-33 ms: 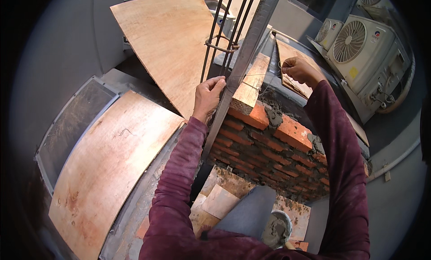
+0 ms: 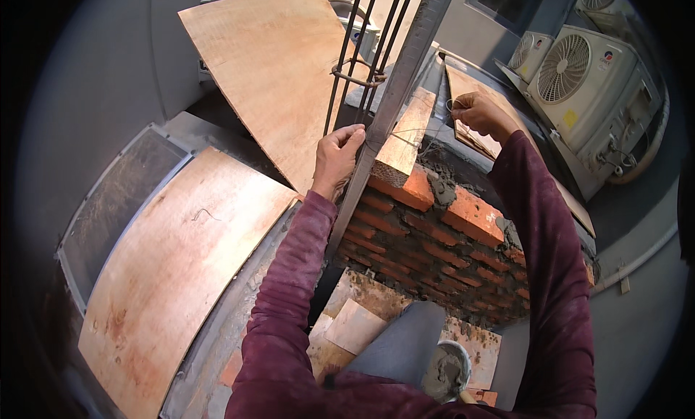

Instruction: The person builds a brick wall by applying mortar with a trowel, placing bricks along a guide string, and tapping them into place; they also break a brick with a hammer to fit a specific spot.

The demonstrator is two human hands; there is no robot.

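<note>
A thin wire runs loosely from a grey metal bar toward my right hand, whose fingers pinch its end above a pale wooden block. My left hand is at the bar's left side, thumb and fingertips pressed together close to where the wire meets the bar. What those fingertips hold is too small to make out. Behind the bar, dark steel rods rise with a tie ring around them. The wooden block lies against the bar, over a red brick wall with wet mortar.
Large plywood sheets lie at left, with another plywood sheet behind. A bucket of mortar stands by my knee. Air-conditioner units and a pipe flank the right side.
The wire sags more and looks slacker between the bar and my right hand. Both hands have hardly moved.
</note>
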